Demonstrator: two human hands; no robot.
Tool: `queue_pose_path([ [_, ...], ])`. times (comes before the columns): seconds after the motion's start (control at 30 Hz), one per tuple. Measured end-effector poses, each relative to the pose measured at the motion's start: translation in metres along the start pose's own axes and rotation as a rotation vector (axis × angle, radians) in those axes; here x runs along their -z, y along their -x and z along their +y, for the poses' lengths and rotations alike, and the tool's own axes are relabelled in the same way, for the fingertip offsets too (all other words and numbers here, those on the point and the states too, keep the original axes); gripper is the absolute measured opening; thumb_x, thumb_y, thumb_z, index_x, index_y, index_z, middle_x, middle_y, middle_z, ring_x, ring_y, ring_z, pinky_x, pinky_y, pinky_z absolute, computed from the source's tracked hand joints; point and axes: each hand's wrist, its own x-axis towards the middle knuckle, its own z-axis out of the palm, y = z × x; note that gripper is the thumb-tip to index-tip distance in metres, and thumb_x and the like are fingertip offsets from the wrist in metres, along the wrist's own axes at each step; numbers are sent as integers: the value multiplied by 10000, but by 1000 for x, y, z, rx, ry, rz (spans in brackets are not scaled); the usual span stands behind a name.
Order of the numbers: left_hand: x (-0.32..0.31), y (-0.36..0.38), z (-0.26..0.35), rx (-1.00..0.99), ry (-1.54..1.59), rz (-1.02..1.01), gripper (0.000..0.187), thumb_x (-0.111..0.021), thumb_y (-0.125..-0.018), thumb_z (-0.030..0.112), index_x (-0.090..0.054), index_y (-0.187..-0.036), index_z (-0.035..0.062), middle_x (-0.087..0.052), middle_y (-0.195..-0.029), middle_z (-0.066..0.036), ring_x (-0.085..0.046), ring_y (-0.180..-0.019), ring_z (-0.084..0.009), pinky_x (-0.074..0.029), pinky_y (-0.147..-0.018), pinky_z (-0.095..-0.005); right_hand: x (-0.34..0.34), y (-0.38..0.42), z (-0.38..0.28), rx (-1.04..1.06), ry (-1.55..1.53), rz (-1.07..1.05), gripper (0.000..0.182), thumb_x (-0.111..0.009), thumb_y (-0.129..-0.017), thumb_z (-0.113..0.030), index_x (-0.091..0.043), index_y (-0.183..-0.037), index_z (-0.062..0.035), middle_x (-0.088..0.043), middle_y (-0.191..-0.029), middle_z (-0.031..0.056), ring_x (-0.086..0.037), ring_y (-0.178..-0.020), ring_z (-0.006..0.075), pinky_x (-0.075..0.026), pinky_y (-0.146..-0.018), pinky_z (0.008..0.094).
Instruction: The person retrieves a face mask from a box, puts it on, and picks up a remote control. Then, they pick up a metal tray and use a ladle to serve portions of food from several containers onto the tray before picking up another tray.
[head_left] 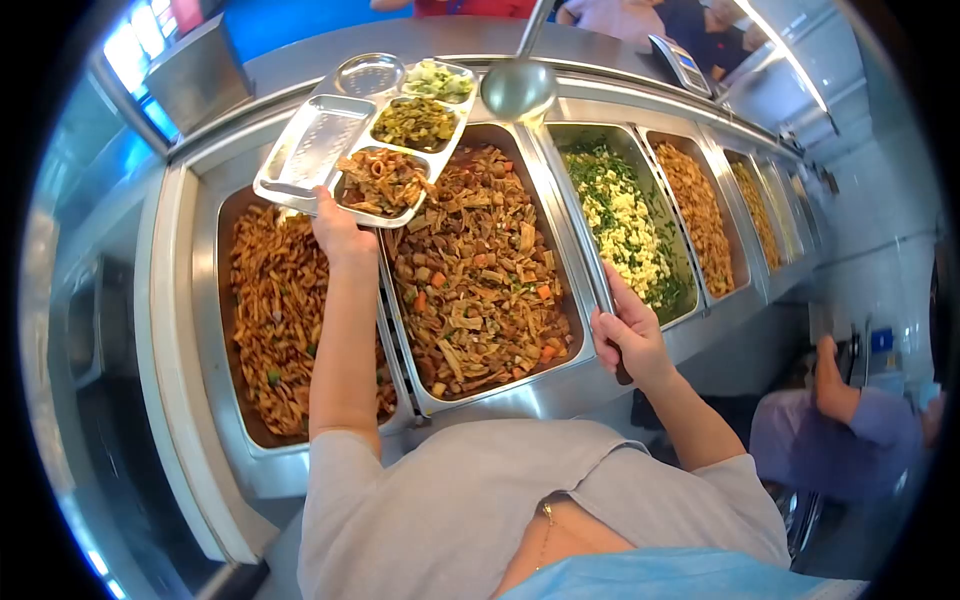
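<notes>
My left hand [343,230] grips the near edge of a steel compartment tray [318,138], tilted above the food pans. Three of its compartments hold food: pale green vegetables [440,82], chopped dark green vegetables [414,124] and a brown stew [383,181]. The large compartment and the round one are bare. My right hand [630,330] is closed round the dark end of a long-handled ladle [518,92]. Its bowl is up beside the tray's right edge. Under the tray lies a pan of brown stew with carrot pieces [475,280].
A pan of brown strips [280,320] is at left. Rightward stand a pan of egg and greens [625,220], a pan of brown food [695,215] and more pans. Beyond the steel counter [340,45] are people and a keypad device [682,65]. Another person [835,440] is at lower right.
</notes>
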Motion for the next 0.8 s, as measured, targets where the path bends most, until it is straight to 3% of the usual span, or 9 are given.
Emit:
queue_pose_path([
  [0.1,-4,-31,12,61,-100,-3,393,-402,-941,283,-414,-1183,-26,-539,-1127,-136,-577,-973,-263,-498,-834,-435,4,-12,13,-170,226,53,580,-413,-833,-4,-250,-1387,-62,-436,-605,-10,-383,-431,51,-325,-392,186],
  [0.13,0,-42,14,80,-106,-29,397,-400,-941,288,-415,-1181,-28,-537,-1134,-135,-581,-968,-265,-503,-830,-434,4,-20,17,-188,375,66,592,-431,-823,-29,-252,-1386,-69,-480,-598,48,-453,-466,110,-376,-425,253],
  [0.27,-3,-63,24,83,-120,-108,427,-364,-953,313,-389,-1204,-32,-513,-1177,-139,-563,-1014,-260,-494,-855,-436,20,-71,67,26,1041,60,570,-470,-848,-81,-261,-1377,-75,-596,-791,143,-579,-678,251,-454,-608,358],
  [0.33,-3,-69,28,109,-134,-111,435,-356,-955,316,-375,-1215,-32,-504,-1190,-141,-555,-1029,-262,-489,-867,-433,6,-99,70,-154,1239,62,563,-482,-849,-109,-272,-1371,-85,-611,-896,189,-594,-774,304,-450,-680,396],
  [0.43,-1,-78,30,93,-146,-138,450,-360,-953,325,-352,-1239,-22,-487,-1212,-147,-547,-1043,-273,-480,-881,-446,-8,-129,82,-255,1254,-13,554,-487,-856,-140,-280,-1368,-93,-590,-929,202,-583,-751,314,-445,-683,399],
  [0.47,-2,-78,32,90,-159,-128,453,-363,-951,328,-349,-1243,-18,-485,-1215,-148,-546,-1045,-276,-479,-881,-450,4,-136,113,-100,1072,30,542,-466,-866,-110,-283,-1376,-111,-565,-832,128,-544,-605,230,-448,-543,344],
  [0.57,1,-87,33,93,-169,-106,463,-378,-945,339,-345,-1251,-8,-481,-1218,-150,-542,-1050,-286,-478,-877,-466,-4,-127,85,-412,-57,-57,537,-441,-876,-73,-280,-1385,-129,-469,-705,28,-439,-492,105,-370,-405,233],
  [0.6,-1,-86,33,99,-166,-109,464,-381,-945,339,-345,-1250,-9,-481,-1218,-151,-541,-1052,-286,-478,-877,-466,-16,-117,72,-406,-168,1,534,-413,-880,-42,-273,-1387,-132,-394,-672,-28,-351,-459,24,-286,-354,154],
  [0.8,9,-109,11,174,-44,-151,455,-380,-947,330,-356,-1227,-28,-494,-1192,-157,-554,-1025,-284,-486,-863,-462,-24,-76,17,-372,-373,58,543,-425,-883,-54,-240,-1391,-104,-422,-686,-1,-357,-443,39,-307,-332,169],
])
